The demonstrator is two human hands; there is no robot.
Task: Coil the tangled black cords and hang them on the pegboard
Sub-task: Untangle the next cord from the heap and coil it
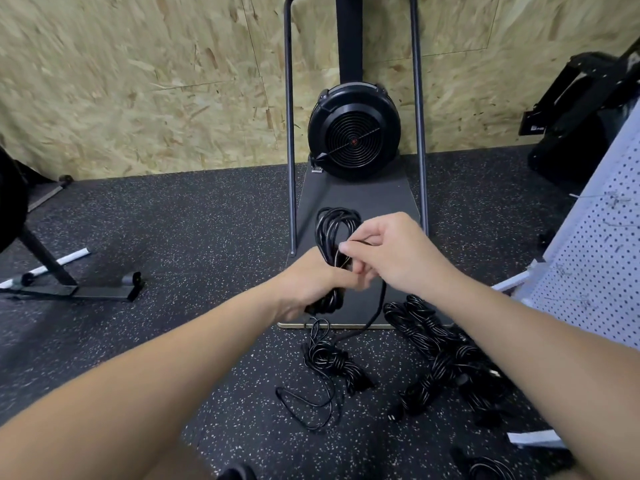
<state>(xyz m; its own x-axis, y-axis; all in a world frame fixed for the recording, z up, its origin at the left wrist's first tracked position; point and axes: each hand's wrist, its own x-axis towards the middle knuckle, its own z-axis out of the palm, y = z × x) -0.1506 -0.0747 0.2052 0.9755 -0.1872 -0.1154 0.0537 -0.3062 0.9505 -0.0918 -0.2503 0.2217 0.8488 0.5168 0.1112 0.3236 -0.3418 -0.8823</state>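
On the far left I see only a black machine foot (74, 289) and a white bar (48, 266) on the speckled rubber floor (194, 216); neither matters to this step.

Moving in, my left hand (311, 285) is curled around the waist of the coiled cord (334, 237), gripping the bundle so the loops stand up above the fist and the lower ends bulge out below it. I judge this grip to be the anchor: it should stay firm enough that the loops do not slide apart while the tail is wrapped.

Just to its right, my right hand (391, 251) pinches a thin strand of the same cord between thumb and fingertips, right against the loops. The loose tail (375, 313) drops from there and curves down to the floor. To do this well, I would lead that tail snugly around the middle of the coil, each turn beside the last, and keep enough slack to tuck the end through.

Below the hands, a small tangled cord (325, 362) lies on the floor, with a bigger heap of black cords (443, 358) near it on the right, still to be coiled.

At the far right leans the white pegboard (595, 258), with thin wire hooks that are hard to make out. It is well apart from the coil in my hands, so hanging comes after the wrap is secured.
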